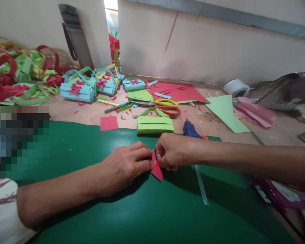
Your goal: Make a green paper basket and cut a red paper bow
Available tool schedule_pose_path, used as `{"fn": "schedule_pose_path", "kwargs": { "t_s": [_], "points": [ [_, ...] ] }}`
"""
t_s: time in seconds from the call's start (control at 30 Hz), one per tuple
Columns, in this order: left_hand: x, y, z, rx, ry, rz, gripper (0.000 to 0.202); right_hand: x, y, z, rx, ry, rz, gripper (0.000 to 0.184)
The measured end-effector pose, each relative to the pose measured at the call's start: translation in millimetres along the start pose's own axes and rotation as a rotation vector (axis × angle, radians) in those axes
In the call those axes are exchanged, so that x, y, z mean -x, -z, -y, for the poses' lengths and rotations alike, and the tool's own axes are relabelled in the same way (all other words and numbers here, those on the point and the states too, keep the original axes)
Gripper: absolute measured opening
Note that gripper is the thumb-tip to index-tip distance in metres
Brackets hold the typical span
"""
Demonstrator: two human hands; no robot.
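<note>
A red paper flower (pixel 156 171) lies on the green mat between my hands, with a shiny blob at its centre. My left hand (pixel 127 161) is closed on its left side, thumb and fingertips pinching a petal. On the other side, my right hand (pixel 169 152) has its fingers curled against the flower's right edge; its fingertips are partly hidden. Just beyond stands a small lime-green paper handbag (pixel 155 125) with a looped handle. A blue glue gun (pixel 190 129) is behind my right forearm, and its clear glue stick (pixel 201 186) shows below the arm.
Scissors with yellow and orange handles (pixel 167 106) lie behind the green bag. Blue paper bags with red flowers (pixel 77 92) stand at the back left, near a grey bottle (pixel 78 40). A red paper square (pixel 109 123), red sheet (pixel 180 91) and pale green sheet (pixel 228 113) lie around.
</note>
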State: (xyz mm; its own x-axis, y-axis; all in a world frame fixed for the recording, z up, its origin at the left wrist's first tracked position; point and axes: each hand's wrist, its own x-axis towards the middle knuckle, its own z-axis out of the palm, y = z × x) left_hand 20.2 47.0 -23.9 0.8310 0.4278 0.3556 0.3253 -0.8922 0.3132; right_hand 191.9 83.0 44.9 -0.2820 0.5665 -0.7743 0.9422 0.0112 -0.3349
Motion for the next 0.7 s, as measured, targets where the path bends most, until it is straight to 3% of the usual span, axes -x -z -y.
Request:
{"fn": "schedule_pose_path", "kwargs": {
  "t_s": [0.7],
  "points": [
    [-0.4,1.4,-1.2,-0.044,0.015,0.049,0.025,3.7,1.1,2.2,-0.033,-0.001,0.008,0.015]
  ]
}}
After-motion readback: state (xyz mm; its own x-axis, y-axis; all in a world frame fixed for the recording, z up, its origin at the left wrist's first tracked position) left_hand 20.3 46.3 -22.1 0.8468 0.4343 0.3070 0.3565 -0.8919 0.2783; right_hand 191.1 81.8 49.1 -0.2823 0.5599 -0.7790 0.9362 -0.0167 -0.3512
